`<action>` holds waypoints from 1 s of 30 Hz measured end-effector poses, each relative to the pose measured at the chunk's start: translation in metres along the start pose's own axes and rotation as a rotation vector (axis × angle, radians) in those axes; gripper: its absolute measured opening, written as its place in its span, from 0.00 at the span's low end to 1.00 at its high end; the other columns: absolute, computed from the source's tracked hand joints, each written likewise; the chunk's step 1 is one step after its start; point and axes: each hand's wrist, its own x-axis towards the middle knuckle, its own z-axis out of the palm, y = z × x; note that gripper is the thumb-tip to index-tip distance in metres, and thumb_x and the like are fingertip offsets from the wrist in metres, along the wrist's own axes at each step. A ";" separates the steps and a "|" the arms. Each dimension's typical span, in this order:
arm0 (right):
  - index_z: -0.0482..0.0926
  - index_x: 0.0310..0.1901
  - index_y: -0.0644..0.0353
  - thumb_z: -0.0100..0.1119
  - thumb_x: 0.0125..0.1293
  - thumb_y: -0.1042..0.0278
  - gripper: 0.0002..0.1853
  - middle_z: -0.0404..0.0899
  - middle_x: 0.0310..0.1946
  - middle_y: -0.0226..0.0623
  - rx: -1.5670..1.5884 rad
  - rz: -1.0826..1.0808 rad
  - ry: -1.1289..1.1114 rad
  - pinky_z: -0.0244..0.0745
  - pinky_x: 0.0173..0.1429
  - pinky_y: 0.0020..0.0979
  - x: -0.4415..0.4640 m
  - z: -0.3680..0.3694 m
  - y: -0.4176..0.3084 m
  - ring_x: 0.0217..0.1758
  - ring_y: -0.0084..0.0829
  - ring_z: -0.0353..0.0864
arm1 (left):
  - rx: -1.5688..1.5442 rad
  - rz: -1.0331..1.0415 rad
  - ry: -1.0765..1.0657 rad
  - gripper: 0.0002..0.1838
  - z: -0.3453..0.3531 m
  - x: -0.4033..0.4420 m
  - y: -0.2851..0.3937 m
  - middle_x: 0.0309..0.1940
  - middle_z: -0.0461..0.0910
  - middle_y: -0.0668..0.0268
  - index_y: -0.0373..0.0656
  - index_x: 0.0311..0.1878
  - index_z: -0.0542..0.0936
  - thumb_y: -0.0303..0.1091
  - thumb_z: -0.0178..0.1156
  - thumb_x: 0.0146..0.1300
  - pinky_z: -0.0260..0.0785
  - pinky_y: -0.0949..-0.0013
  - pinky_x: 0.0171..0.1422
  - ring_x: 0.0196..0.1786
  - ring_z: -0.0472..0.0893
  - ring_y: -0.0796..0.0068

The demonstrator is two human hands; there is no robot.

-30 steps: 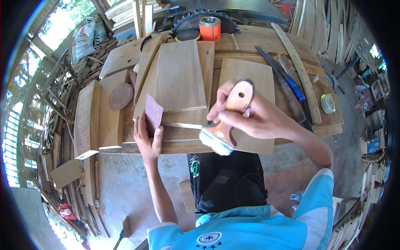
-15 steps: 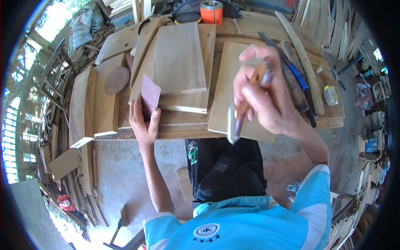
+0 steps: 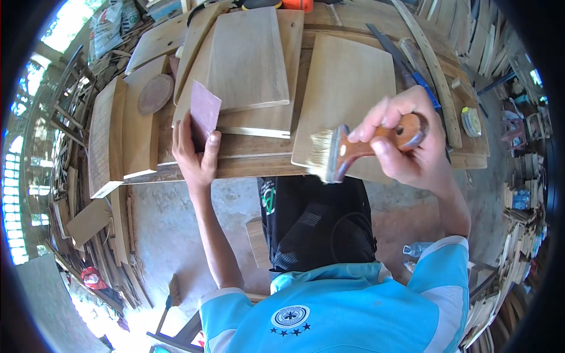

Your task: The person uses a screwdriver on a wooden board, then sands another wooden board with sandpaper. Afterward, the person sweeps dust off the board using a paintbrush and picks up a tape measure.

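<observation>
My right hand [image 3: 412,138] is closed round the wooden handle of a paintbrush [image 3: 347,152]. Its pale bristles point left, over the near edge of a flat wooden board [image 3: 347,82]; whether they touch it I cannot tell. In my left hand [image 3: 197,156] is a folded piece of purplish sandpaper [image 3: 205,112], gripped between thumb and fingers and standing up from them. That hand rests by the workbench's near edge, just left of two stacked boards, the upper one [image 3: 250,59] lying on a larger one [image 3: 259,125].
Thick wooden pieces [image 3: 109,135] and a round disc [image 3: 156,94] lie at the bench's left. On the right are a blue-handled tool [image 3: 425,88], a long curved strip [image 3: 435,76] and a tape roll [image 3: 471,122]. An orange container [image 3: 298,5] stands at the back.
My right hand has moved right and slightly down, turning the paintbrush so its bristles point left. My left hand keeps the sandpaper. The whole view has shifted a little.
</observation>
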 end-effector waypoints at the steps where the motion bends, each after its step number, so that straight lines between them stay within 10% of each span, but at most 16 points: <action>1: 0.63 0.35 0.60 0.58 0.54 0.78 0.12 0.76 0.25 0.34 -0.020 -0.009 0.016 0.72 0.28 0.20 -0.005 -0.005 -0.001 0.27 0.21 0.79 | 0.011 0.000 -0.001 0.34 0.000 -0.001 -0.002 0.32 0.71 0.52 0.29 0.50 0.70 0.54 0.58 0.54 0.64 0.61 0.40 0.35 0.73 0.57; 14: 0.64 0.33 0.60 0.52 0.52 0.79 0.09 0.67 0.19 0.27 -0.537 0.241 -0.016 0.61 0.23 0.18 -0.037 -0.056 -0.034 0.18 0.15 0.67 | -0.040 -0.025 0.007 0.31 0.003 -0.002 -0.003 0.33 0.71 0.55 0.29 0.49 0.70 0.51 0.58 0.55 0.64 0.65 0.40 0.35 0.72 0.62; 18: 0.64 0.32 0.59 0.54 0.51 0.78 0.09 0.66 0.17 0.26 -0.259 0.173 0.194 0.58 0.22 0.19 -0.027 -0.049 -0.017 0.17 0.14 0.65 | -0.027 -0.030 0.004 0.32 0.002 -0.003 -0.003 0.33 0.71 0.55 0.30 0.49 0.70 0.52 0.58 0.55 0.64 0.64 0.40 0.36 0.72 0.62; 30: 0.59 0.36 0.58 0.53 0.59 0.70 0.11 0.58 0.15 0.25 -0.112 0.114 -0.174 0.56 0.21 0.26 0.047 0.003 0.022 0.16 0.20 0.60 | -0.016 -0.028 0.014 0.34 0.000 -0.001 0.000 0.29 0.68 0.57 0.30 0.48 0.71 0.55 0.59 0.53 0.61 0.65 0.36 0.32 0.69 0.64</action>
